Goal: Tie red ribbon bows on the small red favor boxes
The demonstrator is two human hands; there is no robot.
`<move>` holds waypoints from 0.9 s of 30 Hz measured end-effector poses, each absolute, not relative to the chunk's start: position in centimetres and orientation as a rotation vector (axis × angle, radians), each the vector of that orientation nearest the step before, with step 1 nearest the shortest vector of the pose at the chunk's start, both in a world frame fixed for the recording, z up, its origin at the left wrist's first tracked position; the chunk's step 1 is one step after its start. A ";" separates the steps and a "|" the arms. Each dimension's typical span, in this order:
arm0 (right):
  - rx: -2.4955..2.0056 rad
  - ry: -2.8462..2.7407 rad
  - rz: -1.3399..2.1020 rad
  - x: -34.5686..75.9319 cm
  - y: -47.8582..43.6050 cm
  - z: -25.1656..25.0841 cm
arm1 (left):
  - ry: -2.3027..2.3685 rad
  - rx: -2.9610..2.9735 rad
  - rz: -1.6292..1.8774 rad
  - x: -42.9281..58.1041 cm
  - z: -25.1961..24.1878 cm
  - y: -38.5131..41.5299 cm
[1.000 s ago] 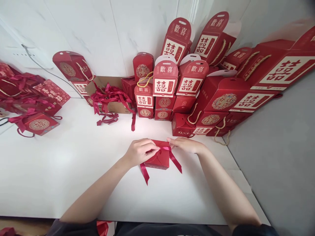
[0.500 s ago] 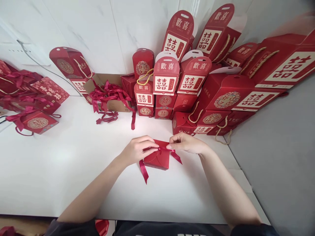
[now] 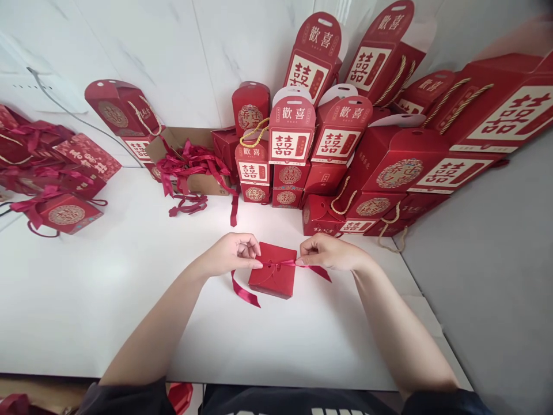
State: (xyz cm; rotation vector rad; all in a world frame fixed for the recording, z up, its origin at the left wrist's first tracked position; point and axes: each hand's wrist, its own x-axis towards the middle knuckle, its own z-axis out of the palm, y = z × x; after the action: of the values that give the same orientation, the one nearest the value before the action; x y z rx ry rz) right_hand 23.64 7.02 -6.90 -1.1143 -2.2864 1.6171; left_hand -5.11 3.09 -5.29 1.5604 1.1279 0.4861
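A small red gift box (image 3: 273, 281) lies on the white table, its curved top flaps folded together. A crimson ribbon (image 3: 285, 263) crosses its top, with a knot or crossing near the middle. At the box's left edge my left hand (image 3: 233, 253) pinches one side of the ribbon, and a loose tail hangs from it onto the table. Near the right edge my right hand (image 3: 325, 252) pinches the other side, its tail trailing off to the right. Between the two hands the ribbon looks drawn straight.
A cardboard box (image 3: 203, 183) full of crimson ribbons stands behind. Red boxes with rope handles (image 3: 389, 164) are stacked at the back right against the grey wall (image 3: 484, 248). Ribboned red boxes (image 3: 67, 213) sit at the left. A cable (image 3: 78, 118) runs along the tiled wall.
My left hand has moved left, away from the middle of the box, with the ribbon in its fingers. The ribbon now spans the box top; my right hand has barely moved.
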 end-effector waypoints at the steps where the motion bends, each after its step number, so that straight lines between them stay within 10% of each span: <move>1: -1.115 -2.302 1.610 23.7 7.0 -6.7 | 1.130 1.554 0.468 -5.2 -5.2 3.1; 27: -1.240 -2.065 1.773 22.2 5.2 -6.0 | 1.224 2.055 0.498 -4.7 -4.2 1.9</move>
State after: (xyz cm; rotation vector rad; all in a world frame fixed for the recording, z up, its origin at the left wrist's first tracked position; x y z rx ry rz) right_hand 22.15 5.23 -5.99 -1.2399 -2.0652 1.7732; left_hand -4.69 1.89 -4.18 2.0545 1.2241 0.4983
